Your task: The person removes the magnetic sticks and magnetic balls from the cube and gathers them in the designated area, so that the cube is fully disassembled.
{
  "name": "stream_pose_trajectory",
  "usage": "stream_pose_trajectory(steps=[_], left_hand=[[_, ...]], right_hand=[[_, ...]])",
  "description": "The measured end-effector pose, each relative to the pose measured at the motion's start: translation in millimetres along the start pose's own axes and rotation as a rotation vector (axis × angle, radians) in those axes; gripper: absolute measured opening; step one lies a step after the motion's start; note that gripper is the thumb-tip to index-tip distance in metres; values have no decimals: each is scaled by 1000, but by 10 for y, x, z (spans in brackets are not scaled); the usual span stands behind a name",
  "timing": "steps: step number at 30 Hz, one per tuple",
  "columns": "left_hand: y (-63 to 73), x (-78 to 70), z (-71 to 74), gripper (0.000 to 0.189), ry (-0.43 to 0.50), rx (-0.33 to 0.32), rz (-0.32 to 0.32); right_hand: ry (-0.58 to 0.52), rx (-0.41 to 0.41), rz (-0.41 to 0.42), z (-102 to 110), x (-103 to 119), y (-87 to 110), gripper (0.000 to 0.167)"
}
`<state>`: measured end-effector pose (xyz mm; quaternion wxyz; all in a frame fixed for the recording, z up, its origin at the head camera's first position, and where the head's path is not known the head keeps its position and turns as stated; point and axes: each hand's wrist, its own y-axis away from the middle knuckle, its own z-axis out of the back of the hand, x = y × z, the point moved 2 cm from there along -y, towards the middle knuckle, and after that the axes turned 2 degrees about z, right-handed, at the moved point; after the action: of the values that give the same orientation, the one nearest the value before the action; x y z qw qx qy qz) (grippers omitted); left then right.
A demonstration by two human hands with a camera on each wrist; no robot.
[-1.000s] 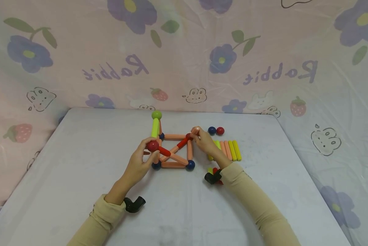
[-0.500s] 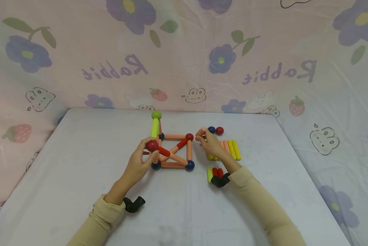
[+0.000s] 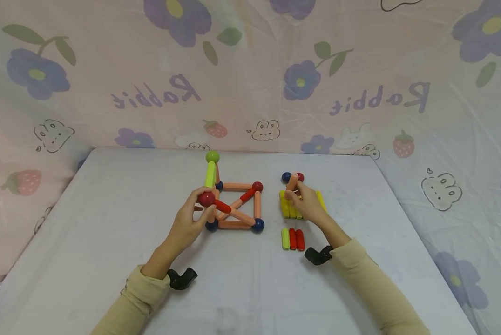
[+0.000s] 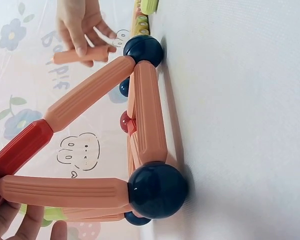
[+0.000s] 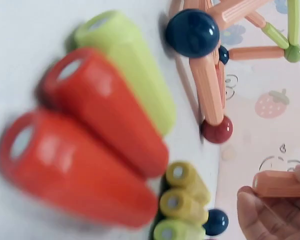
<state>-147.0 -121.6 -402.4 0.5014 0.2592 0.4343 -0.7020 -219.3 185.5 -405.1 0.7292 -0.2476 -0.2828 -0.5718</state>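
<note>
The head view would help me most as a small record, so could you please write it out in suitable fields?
Left hand: holds a red ball on the stick-and-ball frame
Right hand: holds a peach stick, apart from the frame
Frame's far left: green ball on top
Near row: lime stick, two red sticks
Far row: includes yellow sticks, partly hidden
Loose balls: blue ball, second red ball

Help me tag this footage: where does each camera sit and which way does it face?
Head: worn on the head, facing forward and down at the stick frame; left fingers, right fingers and sleeves show.
Left wrist: worn there, facing the stick frame closely; left and right fingers show.
Right wrist: worn there, facing loose red sticks; right fingers show.
Both wrist views share the held salmon stick.
</note>
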Motion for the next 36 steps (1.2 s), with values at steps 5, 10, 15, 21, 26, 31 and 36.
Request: stream_pose_trajectory(steps=[5,10,15,21,26,31,36], left_hand=[[1,9,-3,43,-5,0,-4],[5,5,-1,44,-11,2,-2],[5,5,-1,43,-9,2,-2],[-1,5,-4,42,11,12,8],[2,2,-3,43,15,15,12],[3,5,5,43,13,14,16],[-2,2,8,44,6,10,5]], right_hand=[[9,-26,-11,109,-141,94,27],[18,-45,-34,217,-289,202,28],[69,-64,-31,338,-389,290,31],[84,-49,-82,477,-518,349,45],[73,-31,-132,550,-651,353,57],[66,11,-163,596,-781,337,58],[61,51,-215,622,-875,324,58]])
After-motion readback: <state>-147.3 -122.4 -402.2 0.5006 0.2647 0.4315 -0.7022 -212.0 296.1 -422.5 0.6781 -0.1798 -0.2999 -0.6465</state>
